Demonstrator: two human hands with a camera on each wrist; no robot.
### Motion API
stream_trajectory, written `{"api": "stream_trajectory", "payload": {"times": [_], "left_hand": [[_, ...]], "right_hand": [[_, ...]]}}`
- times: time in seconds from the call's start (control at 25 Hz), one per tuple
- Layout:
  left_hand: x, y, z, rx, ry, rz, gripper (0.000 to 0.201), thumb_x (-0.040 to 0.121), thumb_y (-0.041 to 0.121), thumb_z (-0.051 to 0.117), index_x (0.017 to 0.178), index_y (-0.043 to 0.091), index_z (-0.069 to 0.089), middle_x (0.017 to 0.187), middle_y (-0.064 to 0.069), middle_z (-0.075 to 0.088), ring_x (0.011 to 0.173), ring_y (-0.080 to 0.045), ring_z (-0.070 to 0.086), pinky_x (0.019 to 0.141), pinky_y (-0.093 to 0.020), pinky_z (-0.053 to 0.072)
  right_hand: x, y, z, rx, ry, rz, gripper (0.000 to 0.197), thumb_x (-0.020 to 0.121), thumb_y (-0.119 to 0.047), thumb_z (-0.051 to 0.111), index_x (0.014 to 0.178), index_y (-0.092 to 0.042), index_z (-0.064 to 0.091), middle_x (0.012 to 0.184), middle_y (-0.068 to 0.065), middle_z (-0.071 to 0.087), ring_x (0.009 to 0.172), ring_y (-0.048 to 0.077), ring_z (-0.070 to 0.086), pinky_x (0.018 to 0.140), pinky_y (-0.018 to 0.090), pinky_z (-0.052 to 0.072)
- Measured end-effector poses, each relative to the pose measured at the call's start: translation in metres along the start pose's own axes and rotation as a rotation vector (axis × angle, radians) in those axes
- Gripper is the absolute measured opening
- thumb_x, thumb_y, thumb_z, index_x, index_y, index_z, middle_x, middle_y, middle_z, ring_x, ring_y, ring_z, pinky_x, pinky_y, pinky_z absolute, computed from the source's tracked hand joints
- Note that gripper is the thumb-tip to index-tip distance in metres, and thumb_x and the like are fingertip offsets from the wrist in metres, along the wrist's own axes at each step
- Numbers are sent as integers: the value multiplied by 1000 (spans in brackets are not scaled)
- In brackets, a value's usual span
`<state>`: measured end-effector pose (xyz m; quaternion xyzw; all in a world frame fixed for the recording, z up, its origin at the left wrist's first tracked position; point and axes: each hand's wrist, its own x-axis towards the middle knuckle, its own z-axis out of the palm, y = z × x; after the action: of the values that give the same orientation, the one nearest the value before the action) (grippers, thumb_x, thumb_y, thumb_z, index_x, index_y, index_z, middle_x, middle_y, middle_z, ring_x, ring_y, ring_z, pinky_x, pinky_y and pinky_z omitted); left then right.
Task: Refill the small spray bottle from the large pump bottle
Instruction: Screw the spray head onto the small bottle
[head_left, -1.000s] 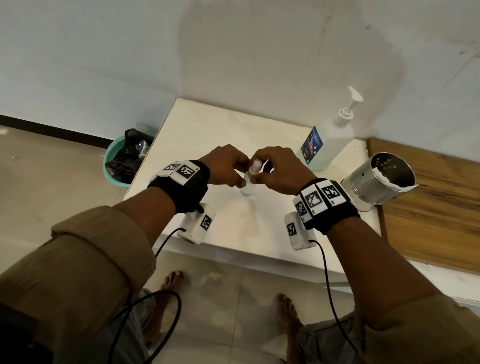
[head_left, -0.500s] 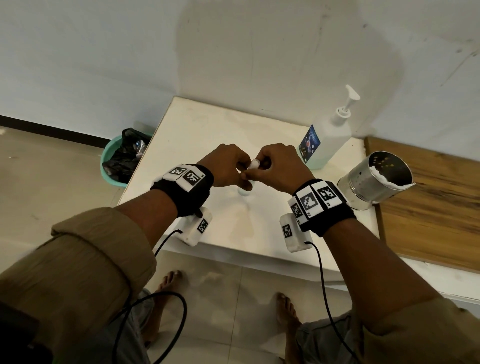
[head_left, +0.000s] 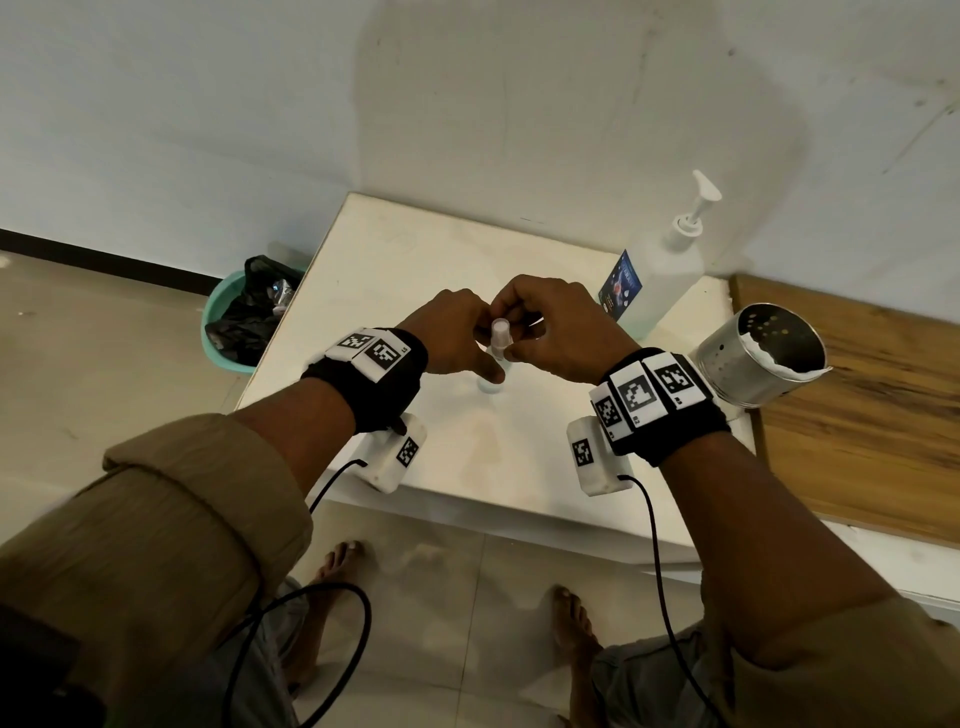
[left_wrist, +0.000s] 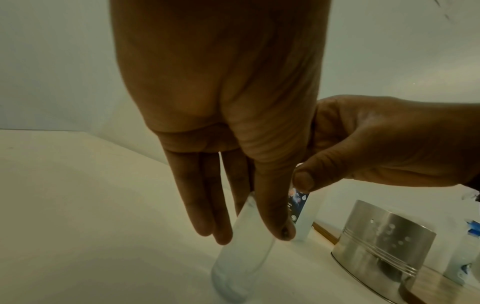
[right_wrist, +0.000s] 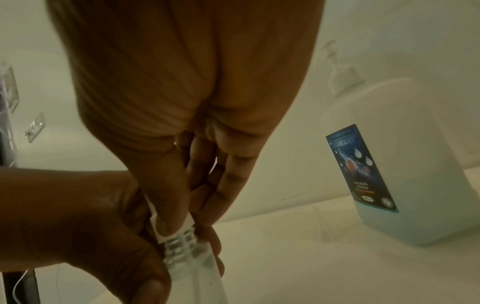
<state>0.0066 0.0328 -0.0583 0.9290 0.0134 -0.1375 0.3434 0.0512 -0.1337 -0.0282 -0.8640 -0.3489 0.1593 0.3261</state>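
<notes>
Small spray bottle (head_left: 491, 371) upright on white table (head_left: 498, 452), near side of pump bottle (head_left: 660, 275). Left hand (head_left: 452, 338) clasping body; right hand (head_left: 550, 327) pinching spray cap (head_left: 500, 332) directly above, threads exposed. Axis vertical; straight upward lift judged next.

White pump bottle (head_left: 670, 270) (blue label); teal bin (head_left: 218, 332); black-and-white wristbands (head_left: 374, 351).

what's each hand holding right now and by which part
Left hand grips the small spray bottle by its clear body; right hand pinches its white spray cap at the threaded neck.
</notes>
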Motion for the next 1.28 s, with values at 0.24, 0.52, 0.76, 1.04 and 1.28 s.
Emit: {"api": "stream_trajectory", "payload": {"times": [0.24,0.52,0.76,1.04,1.28], "left_hand": [[2,-2,1,12,-7,9,38,65,30,87,97,16,72,98,2,74,91,-15,65,72,-25,44],[2,-3,1,-23,-15,21,36,65,28,87,97,18,73,98,2,74,94,-15,67,85,-33,54],[1,-4,1,1,-3,42,27,66,29,87,86,21,70,94,2,74,90,-14,66,73,-27,47],[0,-2,1,-2,1,30,36,64,29,87,95,16,74,94,3,74,91,-15,67,81,-32,53],[1,-1,1,-23,-1,19,39,64,27,88,99,17,74,98,2,75,94,-14,67,83,-30,53]], "right_hand": [[-1,6,5,-56,-11,30,20,75,-13,80,90,-16,67,80,-6,67,69,6,61,67,22,49],[-3,9,5,-5,-6,46,18,72,-12,80,89,-13,74,82,1,74,79,16,69,73,27,56],[0,9,10,-97,64,105,22,70,-29,85,78,-15,69,67,-8,61,60,6,53,56,19,38],[-3,10,-3,-163,-118,39,26,74,-27,83,89,-22,63,82,-10,65,69,3,60,64,19,43],[-2,13,-3,-142,-91,4,16,78,-28,74,92,-25,67,83,-8,69,73,10,66,68,27,52]]}}
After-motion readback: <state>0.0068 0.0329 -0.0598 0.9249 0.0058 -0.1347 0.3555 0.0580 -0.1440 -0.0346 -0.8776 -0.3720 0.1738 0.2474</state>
